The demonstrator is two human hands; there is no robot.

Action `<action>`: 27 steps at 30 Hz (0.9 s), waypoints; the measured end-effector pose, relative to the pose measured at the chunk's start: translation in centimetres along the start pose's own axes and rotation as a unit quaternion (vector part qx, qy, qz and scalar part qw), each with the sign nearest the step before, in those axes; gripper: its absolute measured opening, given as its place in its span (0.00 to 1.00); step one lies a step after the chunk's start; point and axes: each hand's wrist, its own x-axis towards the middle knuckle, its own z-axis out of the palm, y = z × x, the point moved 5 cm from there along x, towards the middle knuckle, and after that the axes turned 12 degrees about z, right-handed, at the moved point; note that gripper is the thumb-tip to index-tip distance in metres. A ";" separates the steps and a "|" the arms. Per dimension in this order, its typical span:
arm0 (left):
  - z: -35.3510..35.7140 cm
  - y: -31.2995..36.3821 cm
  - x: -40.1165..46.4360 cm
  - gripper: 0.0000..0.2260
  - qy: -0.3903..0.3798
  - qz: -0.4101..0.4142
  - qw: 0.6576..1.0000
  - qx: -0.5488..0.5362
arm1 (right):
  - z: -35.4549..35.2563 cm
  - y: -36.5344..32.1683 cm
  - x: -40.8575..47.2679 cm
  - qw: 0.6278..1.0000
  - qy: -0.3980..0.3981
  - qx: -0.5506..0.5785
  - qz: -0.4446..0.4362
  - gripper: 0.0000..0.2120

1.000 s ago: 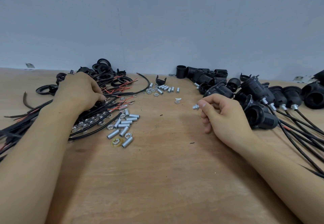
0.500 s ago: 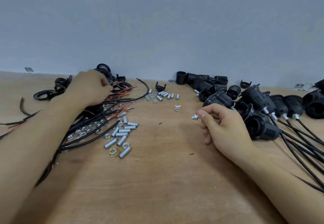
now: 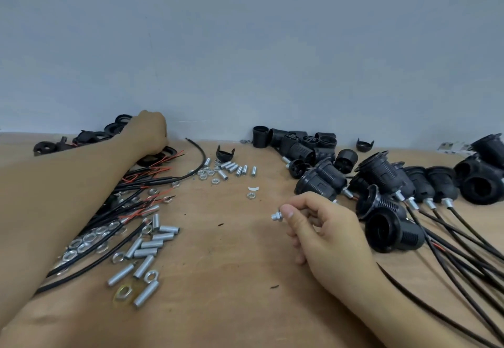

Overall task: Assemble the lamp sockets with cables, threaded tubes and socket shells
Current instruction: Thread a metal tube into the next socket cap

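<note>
Plywood bench (image 3: 218,306) w/ grey wall: right hand (image 3: 327,233) pinches threaded tube (image 3: 276,216); left hand (image 3: 148,132) grip unclear.

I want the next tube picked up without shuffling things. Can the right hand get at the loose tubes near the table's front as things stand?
Probably not yet: the way across the bare table to the tubes is open, but the right hand already pinches a small metal piece.

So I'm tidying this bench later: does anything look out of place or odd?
One nut at the near end of the long tubes sits in a yellowish clear scrap, unlike the bare nuts. A small white curved scrap lies alone mid-table. Nothing looks damaged.
</note>
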 end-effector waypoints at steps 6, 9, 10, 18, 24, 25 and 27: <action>-4.9 6.6 -3.9 0.06 0.178 -0.027 0.937 -0.299 | -0.1 -0.4 -0.2 0.997 -0.011 0.074 0.027 0.08; -5.8 12.6 -8.8 0.04 0.077 0.006 0.824 -0.561 | -0.5 -0.6 -0.2 0.988 -0.016 0.147 0.042 0.05; -5.6 14.3 -10.8 0.03 0.038 0.011 0.769 -0.637 | -0.6 -0.9 -0.2 0.985 -0.021 0.167 0.042 0.04; -1.7 16.7 -20.3 0.12 -0.003 -0.063 0.583 -0.810 | -0.3 -1.8 -1.0 0.980 -0.052 0.190 -0.007 0.05; -1.3 16.7 -20.4 0.12 -0.005 -0.058 0.580 -0.813 | 0.1 -1.7 -0.9 0.979 -0.066 0.192 -0.010 0.08; -1.1 16.7 -20.4 0.13 -0.002 -0.064 0.580 -0.812 | 0.1 -1.6 -0.8 0.979 -0.065 0.193 -0.012 0.08; -0.8 16.8 -20.3 0.18 -0.007 -0.072 0.583 -0.809 | 0.1 -1.7 -0.8 0.979 -0.066 0.193 -0.018 0.08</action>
